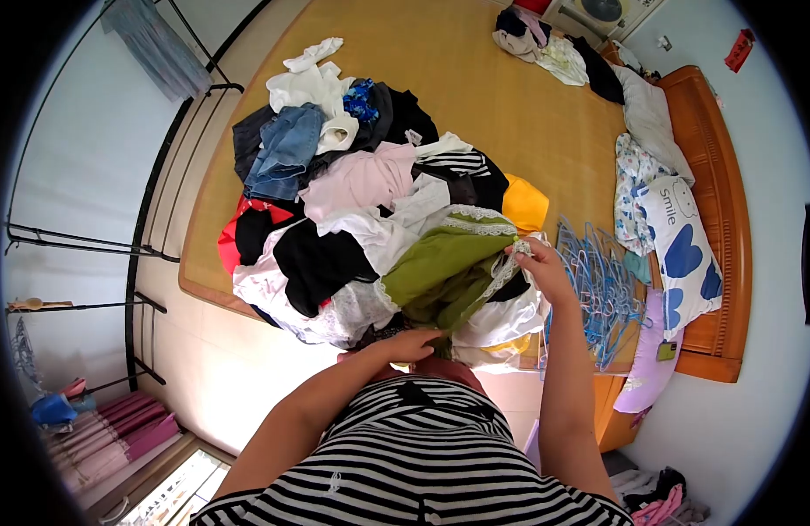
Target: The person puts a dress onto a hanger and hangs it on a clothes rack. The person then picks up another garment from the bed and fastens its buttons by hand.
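Observation:
A green garment with white lace trim (444, 263) lies spread over the near side of a big heap of clothes. My right hand (543, 266) pinches its lace edge at the right. Close to my body, my left hand (411, 345) has its fingers closed on the garment's lower edge; the fingertips are partly hidden. Around it lie a black garment (324, 263), a white lace-patterned piece (352, 314), a pale pink top (361, 181) and white fabric (501, 323). Farther back in the heap are blue denim (286, 151) and a yellow piece (525, 204).
A tangle of blue hangers (597, 294) lies right of the heap on the bed (475, 88). Pillows (685, 245) lean along the wooden headboard (716, 219). More clothes (562, 57) sit at the far corner. A black metal rack (89, 244) stands on the left.

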Motion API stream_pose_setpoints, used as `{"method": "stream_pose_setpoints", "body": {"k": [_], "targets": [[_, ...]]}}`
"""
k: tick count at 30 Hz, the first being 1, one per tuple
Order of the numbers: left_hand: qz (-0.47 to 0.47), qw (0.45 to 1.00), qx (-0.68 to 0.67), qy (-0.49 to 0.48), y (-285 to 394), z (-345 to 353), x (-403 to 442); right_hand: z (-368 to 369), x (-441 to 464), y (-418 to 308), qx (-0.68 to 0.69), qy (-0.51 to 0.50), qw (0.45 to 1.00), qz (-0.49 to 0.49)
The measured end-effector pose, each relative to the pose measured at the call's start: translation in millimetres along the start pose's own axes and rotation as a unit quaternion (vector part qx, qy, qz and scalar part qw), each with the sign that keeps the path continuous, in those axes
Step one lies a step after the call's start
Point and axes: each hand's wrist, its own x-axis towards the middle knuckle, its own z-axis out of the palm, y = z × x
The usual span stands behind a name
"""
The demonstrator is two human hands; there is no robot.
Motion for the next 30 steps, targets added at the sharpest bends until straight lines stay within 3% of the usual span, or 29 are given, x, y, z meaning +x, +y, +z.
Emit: {"method": "stream_pose_setpoints", "body": {"k": [1,2,3,6,7,8,10,13,14,16,18,20,22,24,26,27,28,29,30], "targets": [[-0.046,0.999,0.009,0.02,1,-2,3,-8,4,12,-0.042,0.004,0.999,0.032],[-0.011,0.993,-0.009,0.118,-10,2,9,-13,7,25,-0.042,0.002,0.998,0.035],[-0.058,0.975,0.012,0.216,-9,-1,14,-16,8,34,-0.022,0.017,0.998,0.059],[-0.121,0.88,0.022,0.459,-9,-26,30,-23,9,56,0.026,0.013,0.997,0.073],[-0.12,0.869,-0.037,0.478,1,-39,30,-25,9,60,0.05,-0.002,0.997,0.059],[-0.122,0.87,-0.038,0.477,11,-50,32,-27,9,58,0.051,-0.002,0.997,0.061],[-0.253,0.822,-0.092,0.503,21,-69,41,-25,6,44,0.049,-0.032,0.997,0.056],[-0.237,0.837,-0.164,0.465,-8,-98,46,-29,7,47,0.076,-0.034,0.993,0.085],[-0.196,0.815,-0.198,0.508,-5,-103,46,-31,8,48,0.09,-0.038,0.989,0.109],[-0.168,0.842,-0.282,0.428,-4,-134,32,-36,4,26,0.087,-0.075,0.986,0.121],[-0.132,0.845,-0.288,0.43,25,-168,12,-40,4,18,0.131,-0.123,0.976,0.123],[-0.042,0.823,-0.342,0.452,51,-208,3,-37,6,1,0.185,-0.125,0.969,0.109],[0.019,0.812,-0.317,0.489,76,-247,4,-33,19,-10,0.306,-0.143,0.941,0.031],[0.103,0.765,-0.348,0.532,112,-280,13,-22,41,-19,0.346,-0.097,0.933,-0.037],[0.126,0.762,-0.332,0.542,112,-299,25,-11,75,-15,0.259,0.001,0.963,-0.08],[0.149,0.758,-0.316,0.55,111,-302,28,-9,86,-4,0.259,0.001,0.963,-0.08],[0.148,0.759,-0.316,0.55,105,-299,30,-6,96,12,0.16,0.081,0.981,-0.066],[0.072,0.781,-0.245,0.57,91,-291,34,-2,104,25,0.06,0.16,0.984,-0.052],[-0.005,0.793,-0.17,0.584,73,-280,39,3,103,36,0.06,0.159,0.984,-0.052]]}}
